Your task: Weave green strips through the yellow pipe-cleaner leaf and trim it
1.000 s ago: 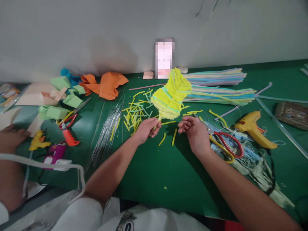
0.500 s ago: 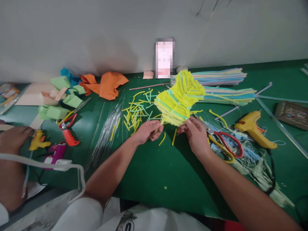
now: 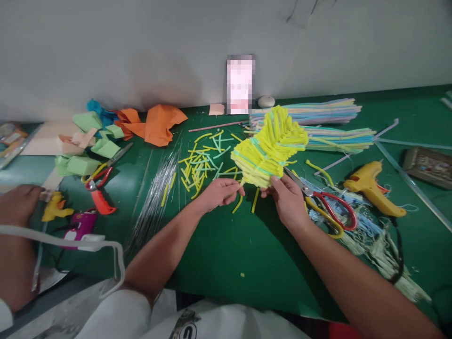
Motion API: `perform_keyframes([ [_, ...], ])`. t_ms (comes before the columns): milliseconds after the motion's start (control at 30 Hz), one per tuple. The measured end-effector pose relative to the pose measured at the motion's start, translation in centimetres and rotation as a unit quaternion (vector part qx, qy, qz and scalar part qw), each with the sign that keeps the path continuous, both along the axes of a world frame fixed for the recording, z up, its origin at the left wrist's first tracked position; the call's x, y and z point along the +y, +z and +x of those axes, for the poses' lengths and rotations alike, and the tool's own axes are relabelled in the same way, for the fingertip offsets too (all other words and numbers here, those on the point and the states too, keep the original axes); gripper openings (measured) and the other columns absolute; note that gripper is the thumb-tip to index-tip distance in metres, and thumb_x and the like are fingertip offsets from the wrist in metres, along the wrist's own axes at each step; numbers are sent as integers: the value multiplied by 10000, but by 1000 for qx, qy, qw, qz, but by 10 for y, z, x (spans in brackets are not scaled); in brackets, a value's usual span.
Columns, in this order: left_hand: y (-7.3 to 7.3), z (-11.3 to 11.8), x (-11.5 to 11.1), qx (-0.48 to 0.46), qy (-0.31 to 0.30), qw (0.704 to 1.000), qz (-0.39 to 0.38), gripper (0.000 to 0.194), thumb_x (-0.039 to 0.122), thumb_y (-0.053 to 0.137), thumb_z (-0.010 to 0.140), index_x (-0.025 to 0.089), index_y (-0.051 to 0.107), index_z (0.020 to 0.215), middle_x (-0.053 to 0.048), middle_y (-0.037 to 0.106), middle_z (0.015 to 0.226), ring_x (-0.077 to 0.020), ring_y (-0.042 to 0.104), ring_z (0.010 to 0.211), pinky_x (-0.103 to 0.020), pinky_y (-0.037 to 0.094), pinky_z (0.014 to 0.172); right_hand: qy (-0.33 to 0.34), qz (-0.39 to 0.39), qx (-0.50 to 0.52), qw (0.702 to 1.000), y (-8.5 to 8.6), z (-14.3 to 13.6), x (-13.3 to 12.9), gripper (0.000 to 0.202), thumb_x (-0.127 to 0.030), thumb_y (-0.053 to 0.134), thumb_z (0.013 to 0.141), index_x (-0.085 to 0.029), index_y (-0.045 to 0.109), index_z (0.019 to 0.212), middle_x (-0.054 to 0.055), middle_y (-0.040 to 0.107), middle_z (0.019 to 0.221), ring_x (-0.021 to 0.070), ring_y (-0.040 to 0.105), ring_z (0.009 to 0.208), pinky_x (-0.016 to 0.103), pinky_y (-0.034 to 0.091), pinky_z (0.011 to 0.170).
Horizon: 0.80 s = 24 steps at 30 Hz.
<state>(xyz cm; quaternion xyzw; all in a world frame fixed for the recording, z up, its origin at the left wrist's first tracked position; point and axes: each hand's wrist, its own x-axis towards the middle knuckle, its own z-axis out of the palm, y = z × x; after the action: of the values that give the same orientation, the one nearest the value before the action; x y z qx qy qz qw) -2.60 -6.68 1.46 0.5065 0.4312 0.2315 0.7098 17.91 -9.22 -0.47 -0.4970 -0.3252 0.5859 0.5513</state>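
Observation:
Above the green table I hold up a leaf shape made of yellow and green pipe cleaners [image 3: 270, 148]. My left hand [image 3: 221, 194] pinches its thin stem at the lower left. My right hand [image 3: 286, 197] grips its lower right edge between thumb and fingers. Behind my left hand lie many short cut pipe cleaner pieces [image 3: 197, 167], yellow and mint. Scissors with red and yellow handles [image 3: 332, 202] rest just right of my right hand. Bundles of long pastel pipe cleaners [image 3: 328, 113] lie beyond the leaf.
At right are a yellow glue gun [image 3: 374, 188] and blue and pale green scraps [image 3: 367, 235]. Thin wires [image 3: 155, 197] lie left of my left hand. Farther left are crumpled paper [image 3: 160, 125], more scissors [image 3: 102, 176] and another person's hand [image 3: 21, 202]. A phone [image 3: 240, 84] leans on the wall.
The leaf shape has shifted slightly right and tilted a little. My left hand has moved slightly right with the stem; my right hand keeps its grip on the edge.

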Motion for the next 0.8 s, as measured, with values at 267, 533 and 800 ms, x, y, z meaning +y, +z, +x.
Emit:
perform_keyframes([
  [267, 0, 4, -4, 18, -3, 1000, 14, 319, 416, 573, 873, 117, 685, 867, 37, 549, 480, -34, 352, 317, -180, 253, 358, -14, 8, -13, 1000, -2, 1, 0, 238, -462, 672, 808, -226, 642, 803, -31, 618, 637, 115, 539, 518, 287, 471, 549],
  [533, -9, 3, -4, -75, 57, 995, 21, 379, 466, 637, 839, 106, 672, 952, -34, 665, 661, -101, 594, 468, -221, 449, 478, -66, 6, 21, 998, 1, 1, 0, 279, -426, 713, 786, -230, 531, 705, -60, 569, 584, 111, 574, 533, 271, 483, 580],
  [800, -1, 4, -5, 8, 54, 998, 20, 292, 380, 608, 854, 113, 695, 933, 53, 546, 486, -27, 355, 310, -173, 248, 341, -73, 15, 2, 997, -2, 2, 0, 271, -457, 697, 789, -231, 559, 729, -49, 578, 603, 113, 573, 540, 273, 485, 570],
])
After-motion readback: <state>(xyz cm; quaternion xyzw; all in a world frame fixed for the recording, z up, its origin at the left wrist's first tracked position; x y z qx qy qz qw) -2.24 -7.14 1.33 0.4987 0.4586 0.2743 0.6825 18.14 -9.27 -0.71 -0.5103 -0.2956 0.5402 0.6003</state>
